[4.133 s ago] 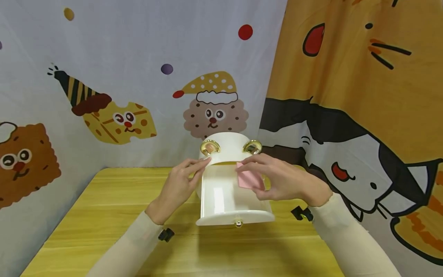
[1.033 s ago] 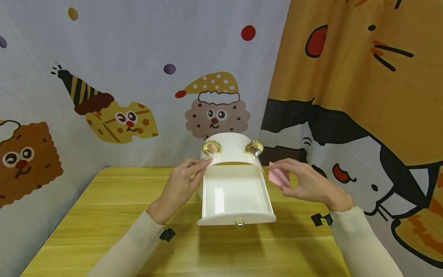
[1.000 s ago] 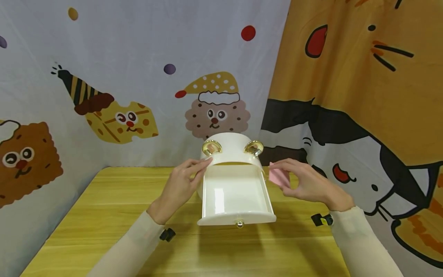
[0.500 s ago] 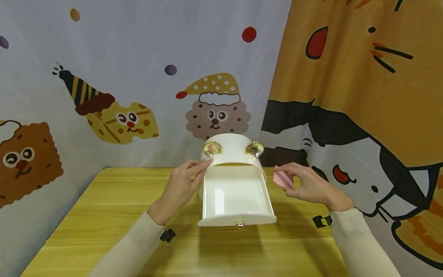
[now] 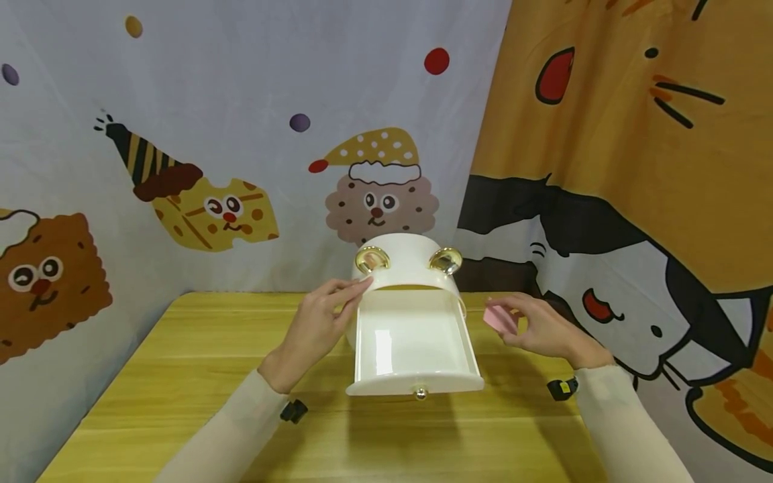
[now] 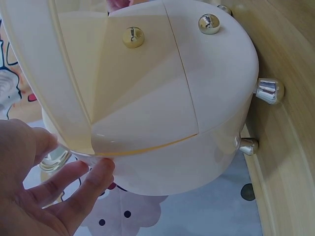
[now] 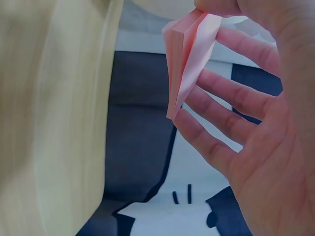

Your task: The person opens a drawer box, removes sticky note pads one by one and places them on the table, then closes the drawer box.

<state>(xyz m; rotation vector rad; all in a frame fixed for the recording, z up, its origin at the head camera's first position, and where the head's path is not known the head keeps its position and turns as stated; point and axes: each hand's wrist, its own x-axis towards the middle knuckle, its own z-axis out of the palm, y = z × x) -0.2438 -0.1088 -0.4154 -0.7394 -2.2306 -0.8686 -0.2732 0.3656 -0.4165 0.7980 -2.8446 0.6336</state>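
Note:
A white storage box [image 5: 403,261] with gold ear-shaped trims stands on the table. Its top drawer [image 5: 417,335] is pulled out, and nothing shows inside it. My left hand [image 5: 311,329] touches the box's left upper edge, thumb and fingertips against the rim beside the gold ear [image 5: 372,259]. Right of the box, raised off the tabletop, my right hand [image 5: 543,329] pinches a pink sticky-note pad [image 5: 501,320] between thumb and fingers. In the right wrist view the pad [image 7: 187,59] has its sheets partly fanned apart.
Below the pulled-out drawer, the left wrist view shows closed fronts with a gold knob [image 6: 133,37] and another knob [image 6: 209,23]. Gold feet [image 6: 269,91] carry the box. Printed cloth [image 5: 241,80] hangs behind the wooden table [image 5: 181,376].
My right hand has brought the sticky-note pad from over the open drawer out to the right, then slightly farther right and down. My left hand has stayed at the box's edge.

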